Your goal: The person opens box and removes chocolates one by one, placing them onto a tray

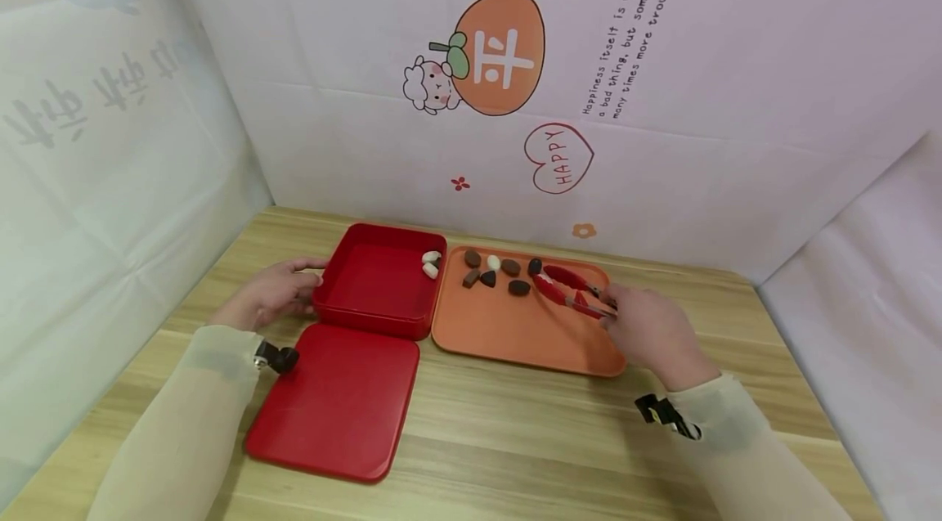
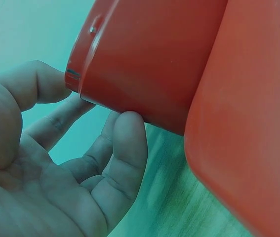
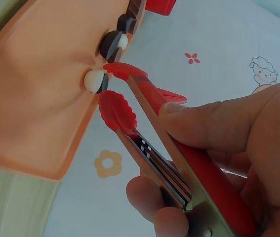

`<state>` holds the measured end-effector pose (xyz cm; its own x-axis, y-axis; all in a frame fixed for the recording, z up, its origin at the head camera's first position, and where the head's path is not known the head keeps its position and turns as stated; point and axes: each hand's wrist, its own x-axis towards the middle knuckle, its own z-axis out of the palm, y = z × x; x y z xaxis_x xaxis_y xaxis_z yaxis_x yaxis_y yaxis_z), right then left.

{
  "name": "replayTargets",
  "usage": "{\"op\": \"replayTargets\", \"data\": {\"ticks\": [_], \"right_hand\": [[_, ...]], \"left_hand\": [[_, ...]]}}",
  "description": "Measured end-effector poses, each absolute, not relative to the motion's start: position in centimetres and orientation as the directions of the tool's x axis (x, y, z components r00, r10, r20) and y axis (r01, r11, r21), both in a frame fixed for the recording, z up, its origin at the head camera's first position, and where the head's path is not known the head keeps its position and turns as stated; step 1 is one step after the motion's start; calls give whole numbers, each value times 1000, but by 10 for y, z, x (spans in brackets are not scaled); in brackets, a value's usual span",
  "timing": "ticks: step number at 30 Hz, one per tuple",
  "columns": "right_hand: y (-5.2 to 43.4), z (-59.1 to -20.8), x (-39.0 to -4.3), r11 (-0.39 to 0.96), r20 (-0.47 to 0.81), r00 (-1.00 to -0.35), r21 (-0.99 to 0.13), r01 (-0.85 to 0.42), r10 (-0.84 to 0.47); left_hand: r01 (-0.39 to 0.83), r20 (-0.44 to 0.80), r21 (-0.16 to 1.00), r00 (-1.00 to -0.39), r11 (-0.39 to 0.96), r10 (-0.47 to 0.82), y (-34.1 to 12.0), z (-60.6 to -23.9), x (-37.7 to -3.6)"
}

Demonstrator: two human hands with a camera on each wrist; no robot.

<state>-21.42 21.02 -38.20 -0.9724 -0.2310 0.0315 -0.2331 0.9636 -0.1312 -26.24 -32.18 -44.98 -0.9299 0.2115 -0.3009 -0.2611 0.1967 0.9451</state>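
Note:
An open red tin box point(image 1: 379, 292) sits on the wooden table with two white pieces point(image 1: 430, 264) in its back right corner. Its lid point(image 1: 334, 398) lies flat in front. My left hand point(image 1: 303, 282) rests against the box's left wall point(image 2: 144, 64), thumb and fingertips point(image 2: 128, 129) touching it. To the right, an orange tray point(image 1: 515, 333) carries several brown pieces point(image 1: 518, 287) and one white piece point(image 1: 494, 262). My right hand point(image 1: 625, 316) grips red tongs point(image 1: 570, 289). The tongs' tips point(image 3: 115, 94) are parted around a small piece point(image 3: 94, 80) on the tray point(image 3: 36, 108).
Printed white sheets wall the table in at the back and on both sides. Bare wood point(image 1: 530, 447) lies in front of the tray and the lid. Further dark pieces point(image 3: 112, 43) sit beyond the tongs' tips.

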Motion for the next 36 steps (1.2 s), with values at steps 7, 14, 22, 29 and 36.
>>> {"op": "replayTargets", "data": {"ticks": [7,14,22,29,36], "right_hand": [[206,-375,-212,964,24,-978,-164,-208,-207],[200,-371,-212,955,57,-972,-180,-236,-230],[177,-352,-212,932,136,-947,-184,-312,-291],[136,-330,-223,905,166,-913,-152,-398,-373],[91,-314,-235,905,70,-911,-108,-411,-406]], "left_hand": [[-264,-304,944,-930,199,206,-322,-451,-263],[-269,-309,941,-930,204,199,-323,-451,-263],[-267,-306,942,-931,201,198,-323,-452,-264],[-263,-305,941,-931,212,201,-322,-452,-264],[-271,-311,941,-929,204,200,-325,-452,-264]]}}
